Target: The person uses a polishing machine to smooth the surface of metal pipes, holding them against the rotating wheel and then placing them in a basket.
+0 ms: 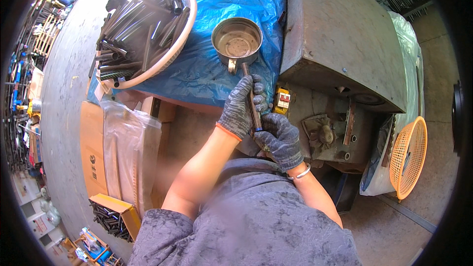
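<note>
In front of me a slim dark tube (254, 110) slants between my two hands, with a blue ring near its lower end. My left hand (237, 111), in a grey knit glove with an orange cuff, is closed round its upper and middle part. The lower end is gripped by the fingers of my right hand (282, 141), gloved in grey too. Just beyond the tube's top stands a round metal mug (237, 26) with a handle; its bottom looks stained. It rests on a blue plastic sheet (202, 76).
A pale basket (193, 12) heaped with black tubes (133, 24) stands far left. On the right is a large grey metal machine housing (350, 34), beside a yellow-and-red switch (283, 100). An orange basket (409, 157) sits far right; a carton of short black pieces (111, 220) lies lower left.
</note>
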The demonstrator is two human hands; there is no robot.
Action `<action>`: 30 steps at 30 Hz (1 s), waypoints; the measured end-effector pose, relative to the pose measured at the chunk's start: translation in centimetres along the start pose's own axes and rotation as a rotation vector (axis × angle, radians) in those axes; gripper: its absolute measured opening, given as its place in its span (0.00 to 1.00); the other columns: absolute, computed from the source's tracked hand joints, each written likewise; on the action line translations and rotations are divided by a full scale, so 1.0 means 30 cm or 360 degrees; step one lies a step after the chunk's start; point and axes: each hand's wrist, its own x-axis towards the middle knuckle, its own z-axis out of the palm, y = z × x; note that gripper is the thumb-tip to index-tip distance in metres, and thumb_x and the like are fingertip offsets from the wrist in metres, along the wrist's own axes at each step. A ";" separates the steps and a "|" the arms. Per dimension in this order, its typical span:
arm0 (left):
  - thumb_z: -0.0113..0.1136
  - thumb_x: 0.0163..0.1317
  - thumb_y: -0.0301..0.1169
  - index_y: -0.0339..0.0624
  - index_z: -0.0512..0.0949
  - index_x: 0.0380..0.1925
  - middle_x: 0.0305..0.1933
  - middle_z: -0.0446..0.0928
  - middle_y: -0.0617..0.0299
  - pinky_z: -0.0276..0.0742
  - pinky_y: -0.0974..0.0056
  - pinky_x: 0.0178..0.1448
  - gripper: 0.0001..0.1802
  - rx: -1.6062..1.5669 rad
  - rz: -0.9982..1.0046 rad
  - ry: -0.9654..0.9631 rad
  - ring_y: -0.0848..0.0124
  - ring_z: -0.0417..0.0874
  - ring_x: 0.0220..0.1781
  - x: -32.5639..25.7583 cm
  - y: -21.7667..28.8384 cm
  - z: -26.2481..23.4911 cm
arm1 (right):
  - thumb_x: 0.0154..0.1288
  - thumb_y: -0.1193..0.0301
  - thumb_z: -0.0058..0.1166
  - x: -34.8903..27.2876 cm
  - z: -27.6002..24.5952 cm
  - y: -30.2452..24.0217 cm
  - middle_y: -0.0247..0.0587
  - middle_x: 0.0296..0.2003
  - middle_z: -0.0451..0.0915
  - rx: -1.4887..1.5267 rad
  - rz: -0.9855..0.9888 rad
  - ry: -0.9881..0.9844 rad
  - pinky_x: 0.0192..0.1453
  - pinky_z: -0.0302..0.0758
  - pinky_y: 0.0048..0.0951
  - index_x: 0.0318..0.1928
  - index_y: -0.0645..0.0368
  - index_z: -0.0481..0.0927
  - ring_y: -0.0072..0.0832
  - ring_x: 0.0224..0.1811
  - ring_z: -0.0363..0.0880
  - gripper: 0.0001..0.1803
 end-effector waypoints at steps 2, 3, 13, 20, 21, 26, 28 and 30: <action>0.53 0.67 0.44 0.41 0.73 0.46 0.30 0.71 0.64 0.71 0.65 0.32 0.18 -0.0028 0.0008 0.0024 0.71 0.72 0.29 -0.006 0.003 0.028 | 0.55 0.77 0.64 0.001 -0.001 0.002 0.41 0.39 0.83 0.0013 0.0033 0.0015 0.47 0.76 0.28 0.49 0.65 0.77 0.24 0.41 0.80 0.20; 0.54 0.66 0.44 0.40 0.73 0.47 0.30 0.71 0.64 0.71 0.65 0.32 0.19 -0.0043 0.0002 0.0042 0.71 0.73 0.29 -0.010 0.006 0.036 | 0.56 0.77 0.64 0.002 -0.001 0.007 0.41 0.39 0.83 0.0040 0.0051 0.0018 0.48 0.76 0.28 0.49 0.64 0.77 0.24 0.41 0.80 0.20; 0.57 0.65 0.42 0.44 0.72 0.42 0.32 0.72 0.63 0.73 0.65 0.34 0.15 -0.0087 0.0000 0.0168 0.69 0.73 0.30 -0.004 -0.015 0.013 | 0.58 0.82 0.59 0.007 -0.002 0.000 0.43 0.42 0.82 0.0029 0.0034 -0.0064 0.50 0.77 0.27 0.51 0.68 0.74 0.24 0.43 0.80 0.20; 0.55 0.67 0.42 0.44 0.72 0.42 0.30 0.70 0.63 0.70 0.67 0.29 0.14 -0.0074 -0.0007 0.0086 0.72 0.71 0.27 0.002 -0.018 -0.013 | 0.59 0.81 0.59 0.008 0.003 0.031 0.43 0.40 0.82 0.0008 -0.0049 -0.0041 0.48 0.77 0.27 0.51 0.69 0.74 0.25 0.42 0.80 0.19; 0.54 0.67 0.42 0.44 0.72 0.43 0.30 0.70 0.63 0.70 0.67 0.29 0.14 -0.0049 0.0003 0.0086 0.72 0.71 0.27 0.001 -0.017 -0.012 | 0.59 0.81 0.59 0.008 0.000 0.029 0.43 0.41 0.82 -0.0038 -0.0048 -0.0051 0.48 0.77 0.27 0.51 0.69 0.74 0.25 0.42 0.80 0.19; 0.53 0.67 0.43 0.40 0.73 0.46 0.30 0.71 0.63 0.70 0.66 0.29 0.18 -0.0119 -0.0020 0.0132 0.71 0.72 0.28 -0.008 -0.013 -0.002 | 0.58 0.79 0.61 0.002 0.011 0.046 0.42 0.41 0.82 0.0216 0.0144 -0.0002 0.48 0.77 0.26 0.50 0.66 0.75 0.24 0.42 0.80 0.19; 0.53 0.67 0.44 0.40 0.73 0.46 0.31 0.72 0.62 0.70 0.65 0.30 0.19 -0.0073 -0.0005 0.0156 0.70 0.72 0.29 -0.003 -0.019 -0.012 | 0.60 0.81 0.58 0.003 0.010 0.050 0.42 0.41 0.81 0.0222 0.0179 -0.0035 0.47 0.77 0.25 0.52 0.68 0.73 0.23 0.42 0.80 0.19; 0.53 0.67 0.43 0.40 0.73 0.46 0.31 0.72 0.62 0.70 0.66 0.30 0.18 -0.0042 0.0015 0.0185 0.70 0.73 0.29 -0.005 -0.025 -0.010 | 0.60 0.81 0.58 0.002 0.010 0.047 0.42 0.41 0.81 0.0199 0.0180 -0.0038 0.47 0.78 0.25 0.52 0.68 0.73 0.23 0.42 0.80 0.19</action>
